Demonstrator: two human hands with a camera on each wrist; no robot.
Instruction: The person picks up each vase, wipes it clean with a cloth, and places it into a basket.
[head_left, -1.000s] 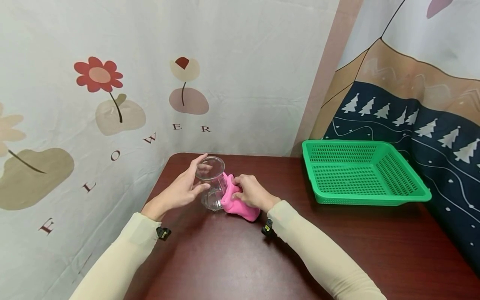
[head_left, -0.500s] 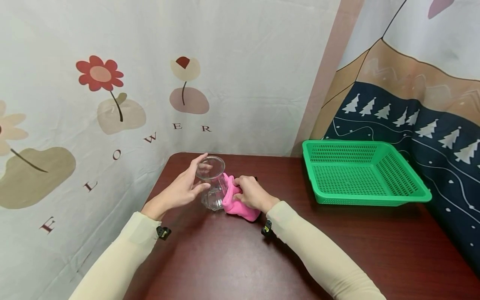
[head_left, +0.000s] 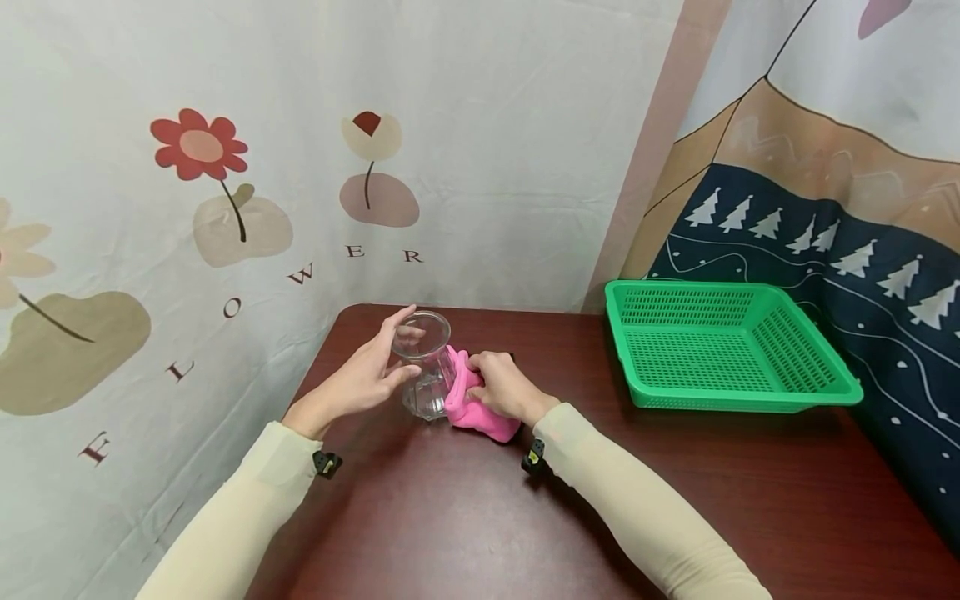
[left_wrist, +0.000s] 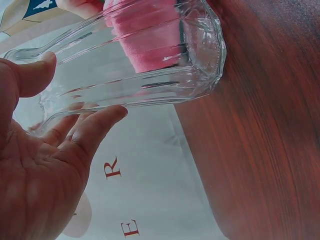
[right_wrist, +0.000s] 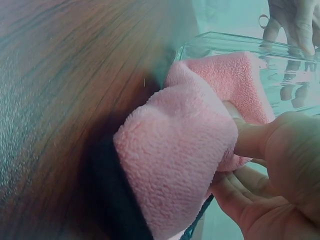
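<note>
A clear glass vase (head_left: 427, 392) with a flared rim and faceted sides stands upright on the table. My left hand (head_left: 362, 375) holds it near the neck, thumb on one side and fingers on the other; the left wrist view shows the thumb (left_wrist: 37, 75) touching the glass. My right hand (head_left: 510, 385) pinches a fluffy pink cloth (head_left: 480, 417) and presses it to the vase's right side. In the right wrist view the bunched cloth (right_wrist: 170, 150) has a dark edge or underside, and some fingers are hidden behind it.
A green perforated plastic basket (head_left: 742, 396) stands on the dark reddish-brown table (head_left: 450, 517) at the back right. Close behind the table hangs a printed curtain (head_left: 510, 167) with flowers and letters. A dark blue tree-patterned cloth (head_left: 892, 292) hangs to the right.
The cloth's left edge has shifted very slightly to the right against the vase. Both hands keep their hold and nearly the same places.
</note>
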